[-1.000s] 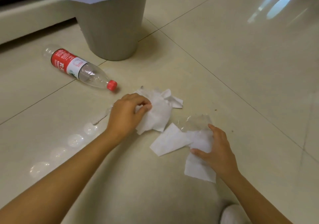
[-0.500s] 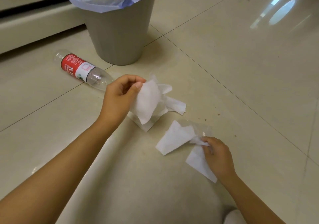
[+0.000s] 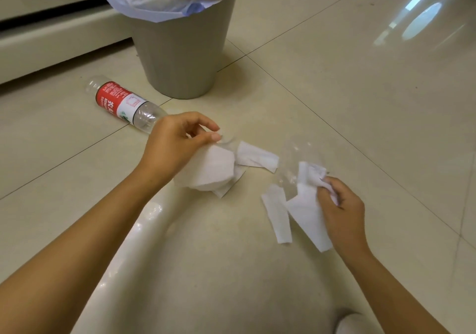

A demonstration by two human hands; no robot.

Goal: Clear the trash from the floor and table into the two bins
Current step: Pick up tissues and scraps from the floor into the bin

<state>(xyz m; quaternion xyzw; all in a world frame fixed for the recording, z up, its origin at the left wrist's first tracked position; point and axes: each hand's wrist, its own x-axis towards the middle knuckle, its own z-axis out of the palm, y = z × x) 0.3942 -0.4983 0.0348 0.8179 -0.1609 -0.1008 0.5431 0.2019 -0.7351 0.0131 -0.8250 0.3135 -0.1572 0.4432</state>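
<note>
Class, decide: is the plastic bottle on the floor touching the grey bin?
Apart. The head view shows a strip of bare floor tile between the plastic bottle and the base of the grey bin.

The bin [image 3: 177, 58] is grey with a tan rim and a pale blue liner [image 3: 144, 4]. The clear bottle [image 3: 123, 103] has a red and white label, the tissues [image 3: 213, 171] are white, and the floor [image 3: 334, 89] is glossy beige tile.

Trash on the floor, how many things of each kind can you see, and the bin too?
Plastic bottles: 1, the bottle lying beside the bin.
Tissue bunches: 2, one tissue bunch held by the left hand, the other tissue bunch held by the right hand.
Bins: 1, the grey bin.
Total: 4.
</note>
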